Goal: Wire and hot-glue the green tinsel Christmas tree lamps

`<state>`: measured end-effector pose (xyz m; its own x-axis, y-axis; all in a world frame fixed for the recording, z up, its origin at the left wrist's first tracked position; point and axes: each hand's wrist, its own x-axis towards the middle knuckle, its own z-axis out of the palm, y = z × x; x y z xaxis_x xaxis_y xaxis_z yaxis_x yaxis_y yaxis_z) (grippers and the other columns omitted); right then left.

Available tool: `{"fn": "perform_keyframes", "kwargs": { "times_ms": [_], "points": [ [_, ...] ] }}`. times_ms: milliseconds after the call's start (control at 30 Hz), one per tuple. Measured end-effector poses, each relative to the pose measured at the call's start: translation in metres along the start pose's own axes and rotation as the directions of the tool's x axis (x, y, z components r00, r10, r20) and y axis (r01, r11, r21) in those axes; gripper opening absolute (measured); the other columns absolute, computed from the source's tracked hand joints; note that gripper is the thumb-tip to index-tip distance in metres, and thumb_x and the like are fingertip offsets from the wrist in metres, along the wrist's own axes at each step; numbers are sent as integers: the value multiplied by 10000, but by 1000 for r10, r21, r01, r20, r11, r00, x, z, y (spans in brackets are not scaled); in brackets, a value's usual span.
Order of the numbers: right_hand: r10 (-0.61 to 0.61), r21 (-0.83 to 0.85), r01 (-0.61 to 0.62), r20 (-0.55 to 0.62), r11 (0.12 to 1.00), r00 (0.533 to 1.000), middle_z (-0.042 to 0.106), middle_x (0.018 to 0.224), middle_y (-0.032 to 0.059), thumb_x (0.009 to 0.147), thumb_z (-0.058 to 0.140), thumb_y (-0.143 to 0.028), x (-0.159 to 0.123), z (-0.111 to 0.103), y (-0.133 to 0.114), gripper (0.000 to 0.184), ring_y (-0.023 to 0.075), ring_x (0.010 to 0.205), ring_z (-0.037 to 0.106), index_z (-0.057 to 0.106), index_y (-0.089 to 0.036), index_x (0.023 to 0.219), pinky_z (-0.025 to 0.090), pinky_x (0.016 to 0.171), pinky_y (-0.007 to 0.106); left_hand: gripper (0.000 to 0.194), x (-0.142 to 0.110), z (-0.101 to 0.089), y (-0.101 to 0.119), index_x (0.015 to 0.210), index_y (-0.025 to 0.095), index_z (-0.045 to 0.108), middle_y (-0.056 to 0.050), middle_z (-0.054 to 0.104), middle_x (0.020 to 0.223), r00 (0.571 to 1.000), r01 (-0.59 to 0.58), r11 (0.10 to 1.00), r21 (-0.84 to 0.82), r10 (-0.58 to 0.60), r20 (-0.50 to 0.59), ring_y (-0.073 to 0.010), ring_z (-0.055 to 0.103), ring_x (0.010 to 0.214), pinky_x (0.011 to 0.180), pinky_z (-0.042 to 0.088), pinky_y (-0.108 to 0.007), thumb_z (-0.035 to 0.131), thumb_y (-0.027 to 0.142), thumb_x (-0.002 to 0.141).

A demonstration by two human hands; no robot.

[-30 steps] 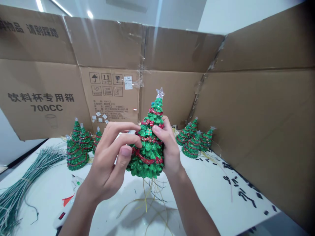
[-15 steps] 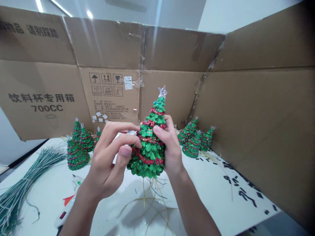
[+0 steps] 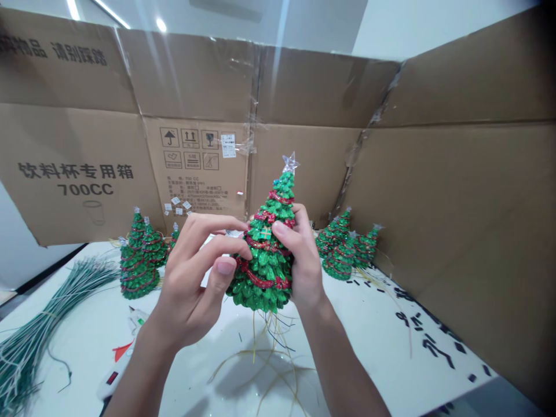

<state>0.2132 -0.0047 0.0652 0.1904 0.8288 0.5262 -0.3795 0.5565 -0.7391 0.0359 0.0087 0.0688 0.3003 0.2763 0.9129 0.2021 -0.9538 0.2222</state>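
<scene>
The right hand (image 3: 304, 267) has a firm grip on a glittery green Christmas tree ornament (image 3: 263, 278), with its thumb pressed on the front of the tree and its fingers curled around the far side. The left hand (image 3: 191, 284) has a lighter grip: its index and middle fingertips (image 3: 237, 246) rest on the tree's left side, while its thumb stands clear, so whether it bears any weight cannot be told. The ornament is held upright in the air above a white surface (image 3: 360, 339), topped by a clear plastic star (image 3: 289, 163) and wound with a red glitter garland (image 3: 256, 278). A loose tuft of thin yellow and dark wires (image 3: 269, 341) hangs from its base. On the surface, a white hot glue gun (image 3: 117, 370) with a red switch lies below the left wrist, beyond it a bundle of long green wires (image 3: 47, 330). Smaller finished green trees stand in groups on the left (image 3: 136, 269) and right (image 3: 339, 258). Small black scraps (image 3: 434, 341) lie scattered at right, before tall brown cardboard panels (image 3: 195, 87) printed with black characters.
</scene>
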Motion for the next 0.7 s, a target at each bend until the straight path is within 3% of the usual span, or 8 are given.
{"fn": "perform_keyframes", "kwargs": {
  "times_ms": [100, 233, 333, 400, 567, 700],
  "points": [
    [-15, -36, 14, -20, 999, 1000, 647, 936, -21, 911, 847, -414, 0, 0, 2, 295, 164, 820, 609, 627, -287, 1060, 512, 760, 347, 352, 1, -3, 0, 1063, 222, 712, -82, 686, 1259, 1000, 7, 1000, 15, -7, 18, -218, 629, 1148, 976, 532, -426, 400, 338, 1176],
    [-61, -170, 48, -71, 984, 996, 664, 987, -14, 926, 839, -458, -1, 0, 5, 329, 183, 895, 621, 615, -303, 1110, 512, 843, 375, 138, 5, -6, 8, 1025, 219, 718, -65, 671, 1236, 999, 37, 994, 99, -39, 17, -191, 653, 1118, 975, 527, -374, 595, 199, 1084],
    [-94, -257, 67, -92, 964, 991, 666, 1038, -12, 940, 826, -487, -2, 2, 6, 363, 196, 956, 636, 587, -313, 1150, 513, 896, 393, 48, 7, -5, 19, 1074, 214, 688, -51, 682, 1157, 996, 95, 981, 167, -93, -15, -182, 671, 1079, 948, 526, -344, 685, 195, 1030],
    [-112, -290, 75, -112, 954, 987, 663, 1051, -10, 945, 816, -502, -3, 3, 7, 383, 207, 986, 645, 562, -315, 1163, 517, 927, 406, 159, 8, -5, 25, 1155, 220, 649, -41, 683, 1139, 988, 146, 967, 209, -151, 10, -187, 674, 1064, 926, 524, -340, 716, 243, 1013],
    [-117, -291, 67, -158, 954, 980, 679, 1126, 8, 945, 801, -505, -2, 3, 9, 474, 249, 1100, 675, 486, -349, 1263, 533, 1021, 458, 616, 3, -4, 24, 1405, 304, 530, -28, 680, 1299, 929, 261, 940, 220, -306, 208, -232, 697, 1124, 906, 553, -373, 850, 489, 913],
    [-56, -248, 31, -96, 968, 994, 674, 1275, 41, 1003, 680, -528, -3, 0, 5, 385, 283, 1264, 642, 512, -350, 1301, 490, 1153, 515, 671, 1, -8, 9, 1383, 352, 567, 5, 696, 1332, 890, 380, 920, 92, -391, 236, -230, 699, 1165, 970, 578, -380, 924, 519, 841]
  ]
}}
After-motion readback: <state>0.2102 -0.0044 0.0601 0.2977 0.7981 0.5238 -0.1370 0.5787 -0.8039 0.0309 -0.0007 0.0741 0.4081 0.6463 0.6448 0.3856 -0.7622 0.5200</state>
